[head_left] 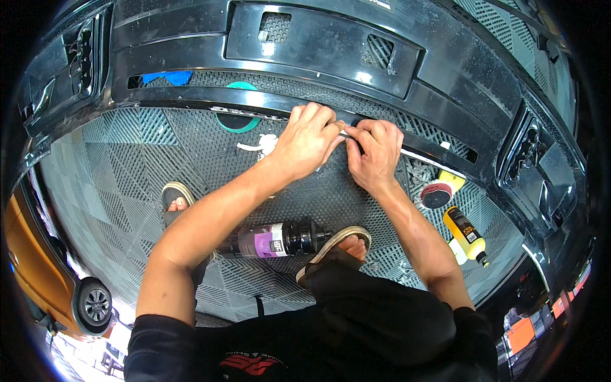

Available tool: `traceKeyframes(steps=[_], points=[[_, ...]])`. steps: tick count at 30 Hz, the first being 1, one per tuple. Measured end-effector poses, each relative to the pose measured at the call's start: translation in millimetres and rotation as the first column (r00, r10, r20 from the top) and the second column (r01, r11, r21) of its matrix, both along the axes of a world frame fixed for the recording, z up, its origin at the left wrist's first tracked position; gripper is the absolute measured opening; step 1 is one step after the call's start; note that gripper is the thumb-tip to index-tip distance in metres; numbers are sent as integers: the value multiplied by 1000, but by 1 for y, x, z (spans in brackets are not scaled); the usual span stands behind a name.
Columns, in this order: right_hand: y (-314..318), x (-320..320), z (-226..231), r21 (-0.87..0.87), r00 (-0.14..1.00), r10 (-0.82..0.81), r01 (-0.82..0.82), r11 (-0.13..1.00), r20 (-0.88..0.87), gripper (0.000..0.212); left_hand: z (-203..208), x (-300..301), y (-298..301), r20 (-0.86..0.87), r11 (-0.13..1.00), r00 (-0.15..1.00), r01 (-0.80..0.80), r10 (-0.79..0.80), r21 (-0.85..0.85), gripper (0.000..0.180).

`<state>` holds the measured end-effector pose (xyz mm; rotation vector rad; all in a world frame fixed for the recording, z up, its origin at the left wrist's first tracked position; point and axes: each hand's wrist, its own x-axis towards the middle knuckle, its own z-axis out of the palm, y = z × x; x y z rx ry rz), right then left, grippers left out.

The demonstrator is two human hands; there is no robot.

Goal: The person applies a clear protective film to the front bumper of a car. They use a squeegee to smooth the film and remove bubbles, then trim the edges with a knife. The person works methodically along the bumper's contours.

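A large black car bumper (184, 38) spans the upper part of the view. My left hand (310, 137) and my right hand (374, 153) meet at its lower trim edge, slightly right of the middle. Fingers and thumbs on both hands are pinched together, the fingertips almost touching. Whatever lies between them is small and mostly hidden; a thin pale bit shows at the fingertips. A whitish, ragged line runs along the trim's underside on both sides of my hands. Crumpled white scraps (262, 146) lie on the floor left of my left hand.
A black bottle with a purple label (261, 242) lies between my feet. To the right are a yellow polisher with a maroon pad (438, 192) and a yellow bottle (468, 232). A green-rimmed round pad (237, 121) and blue cloth (168, 77) sit beneath the bumper. An orange car (44, 254) stands at left.
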<state>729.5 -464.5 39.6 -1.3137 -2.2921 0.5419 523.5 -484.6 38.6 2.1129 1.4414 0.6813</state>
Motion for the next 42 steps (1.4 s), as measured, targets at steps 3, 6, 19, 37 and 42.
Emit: traceKeyframes(steps=[3, 6, 19, 37, 42], points=[[2, 0, 0, 6, 1000, -4, 4, 1000, -23, 25, -1, 0, 1, 26, 999, 999, -32, 32, 14, 38], [3, 0, 0, -1, 999, -8, 8, 1000, -33, 23, -2, 1, 0, 33, 999, 999, -40, 40, 23, 32], [5, -4, 12, -82, 999, -53, 52, 995, -13, 25, -6, 7, 1, 128, 992, 988, -103, 92, 76, 21], [6, -2, 2, -15, 997, -36, 36, 999, -63, 15, 10, 7, 5, 58, 988, 992, -106, 113, -115, 25], [6, -3, 3, -16, 997, -30, 29, 999, -70, 15, 0, -2, 4, 149, 998, 988, -43, 48, -38, 21]])
